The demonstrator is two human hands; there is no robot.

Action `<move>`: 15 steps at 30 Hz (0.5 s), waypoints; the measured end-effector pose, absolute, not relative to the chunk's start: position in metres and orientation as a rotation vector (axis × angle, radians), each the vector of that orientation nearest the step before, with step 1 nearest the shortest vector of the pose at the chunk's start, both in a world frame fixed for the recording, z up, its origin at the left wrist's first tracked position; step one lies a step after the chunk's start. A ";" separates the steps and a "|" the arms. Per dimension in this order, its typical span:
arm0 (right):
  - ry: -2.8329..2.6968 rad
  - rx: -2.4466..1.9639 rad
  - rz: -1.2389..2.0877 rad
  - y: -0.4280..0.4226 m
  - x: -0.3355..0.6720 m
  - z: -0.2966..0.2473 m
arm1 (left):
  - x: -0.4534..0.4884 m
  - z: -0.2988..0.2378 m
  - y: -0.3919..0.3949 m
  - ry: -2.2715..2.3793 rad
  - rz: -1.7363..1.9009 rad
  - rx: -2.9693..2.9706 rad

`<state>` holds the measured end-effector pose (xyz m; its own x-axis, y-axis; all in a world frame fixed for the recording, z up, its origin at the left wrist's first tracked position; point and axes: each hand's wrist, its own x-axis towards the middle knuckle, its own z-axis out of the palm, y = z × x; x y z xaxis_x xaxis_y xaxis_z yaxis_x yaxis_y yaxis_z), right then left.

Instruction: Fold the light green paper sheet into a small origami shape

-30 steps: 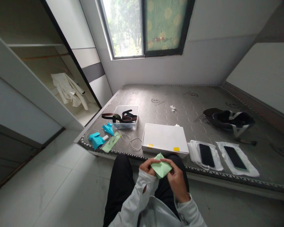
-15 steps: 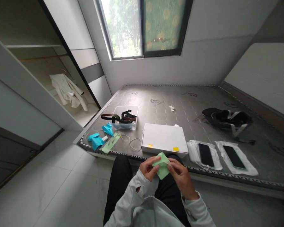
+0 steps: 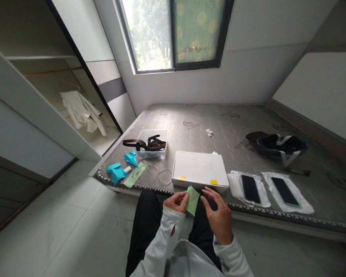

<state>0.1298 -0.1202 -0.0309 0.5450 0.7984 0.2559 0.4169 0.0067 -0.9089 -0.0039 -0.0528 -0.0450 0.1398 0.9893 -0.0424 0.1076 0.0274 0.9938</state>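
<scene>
A folded piece of green paper (image 3: 193, 201) is pinched between the thumb and fingers of my left hand (image 3: 176, 201), above my lap. My right hand (image 3: 218, 215) is just to the right of the paper, its thumb and fingers spread apart with nothing between them. A narrow gap separates it from the paper. Right behind both hands, a white box (image 3: 200, 168) with yellow tabs lies at the bed's front edge.
Left of the box are a white cable (image 3: 160, 174), a green strip (image 3: 135, 174), crumpled blue paper (image 3: 117, 173) and a clear bin (image 3: 152, 154) with belts. Two phones (image 3: 250, 189) on white pouches lie to the right, with a dark cap (image 3: 276, 144) behind them.
My right hand has let go of the green paper and opened, fingers raised. The left hand has shifted slightly left with the paper, which is turned and looks narrower.
</scene>
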 end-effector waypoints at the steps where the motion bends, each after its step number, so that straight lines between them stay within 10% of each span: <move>1: -1.102 -1.598 0.478 -0.121 0.128 -0.030 | -0.005 -0.042 -0.055 1.194 1.039 1.432; 15: -0.782 -1.363 0.928 -0.117 0.142 -0.028 | -0.020 -0.045 -0.044 0.641 1.168 2.134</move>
